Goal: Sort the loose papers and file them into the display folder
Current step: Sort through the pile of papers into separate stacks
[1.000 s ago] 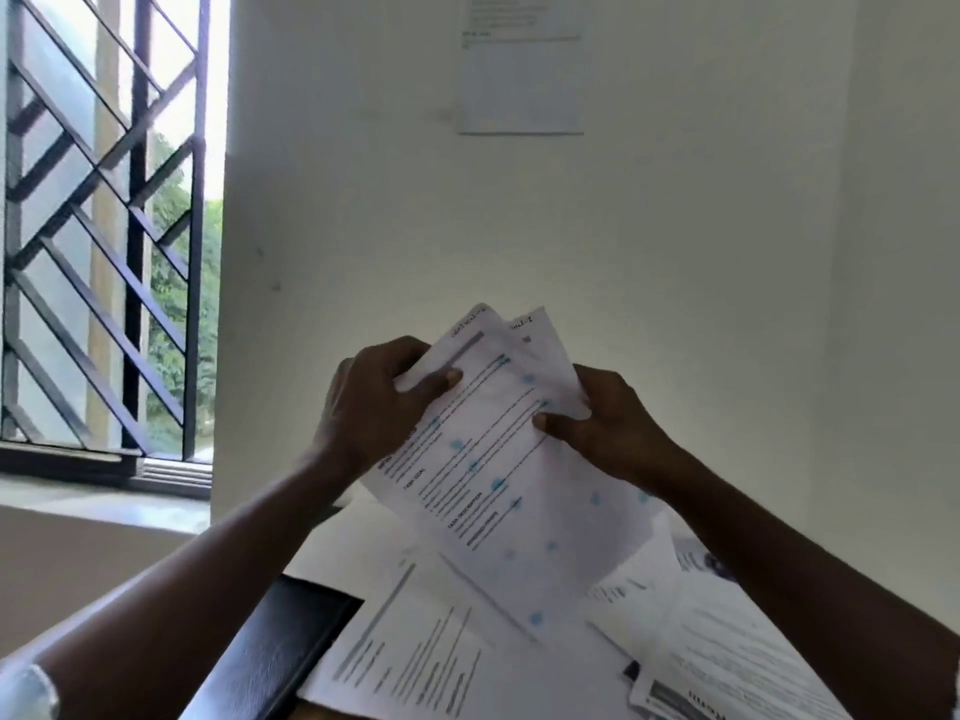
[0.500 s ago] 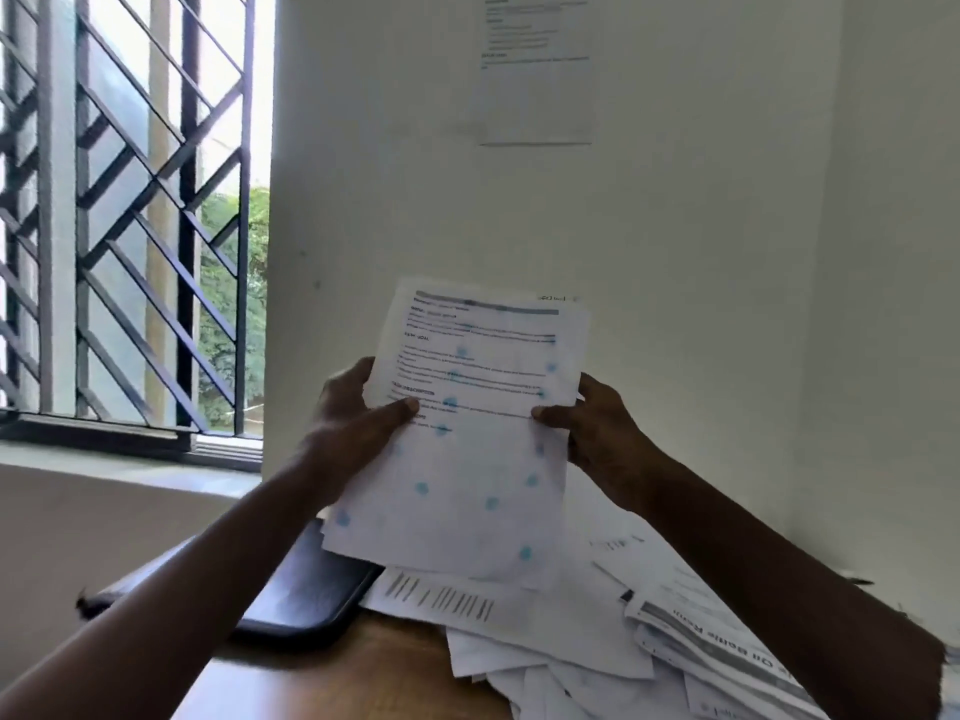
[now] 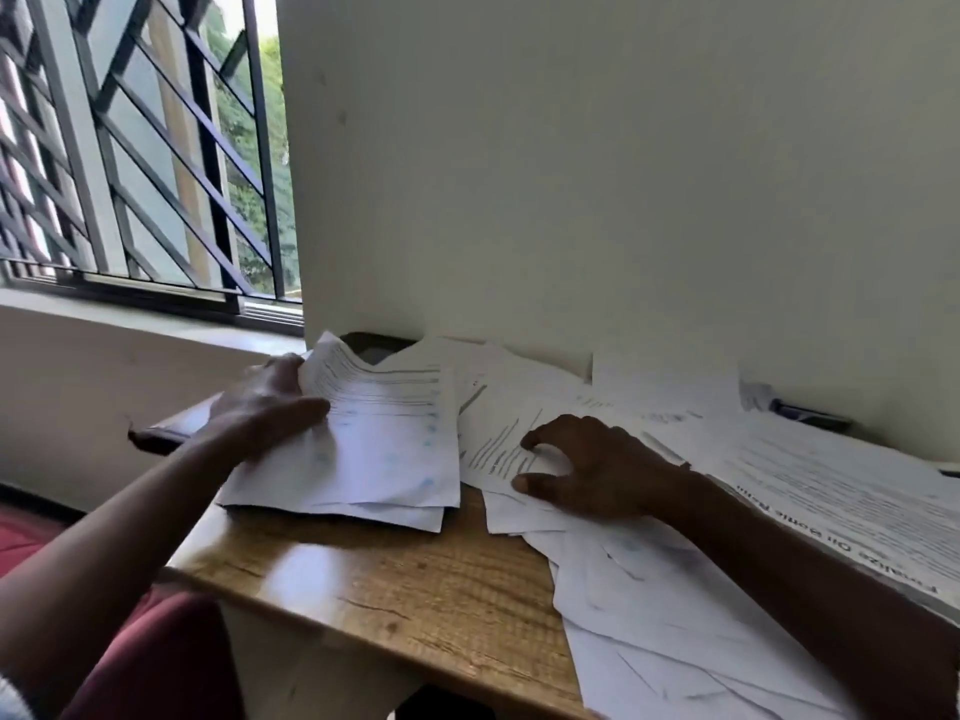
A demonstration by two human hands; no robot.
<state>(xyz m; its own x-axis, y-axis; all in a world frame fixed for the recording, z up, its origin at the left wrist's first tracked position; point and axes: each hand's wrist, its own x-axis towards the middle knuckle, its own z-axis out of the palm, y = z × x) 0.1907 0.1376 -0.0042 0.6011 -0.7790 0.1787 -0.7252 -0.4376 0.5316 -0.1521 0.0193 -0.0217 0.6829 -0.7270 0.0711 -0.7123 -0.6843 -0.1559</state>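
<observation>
My left hand (image 3: 262, 407) grips the left edge of a small stack of printed sheets (image 3: 384, 449), thumb on top. The stack has blue dots on it and lies low over the dark display folder (image 3: 156, 440), which shows only as a thin edge at the table's left end. My right hand (image 3: 597, 470) rests with bent, spread fingers on a printed sheet (image 3: 498, 449) in the heap of loose papers (image 3: 675, 589). That heap covers the right half of the wooden table (image 3: 415, 579).
A white wall stands right behind the table. A barred window (image 3: 156, 148) and its sill are at the left. A dark object (image 3: 810, 415) lies under papers at the back right. Red fabric (image 3: 156, 657) shows below the table's near left edge.
Both hands held the dotted sheets up in the air before. Now my left hand has brought them down onto the folder, and my right hand has let go and moved onto the loose papers.
</observation>
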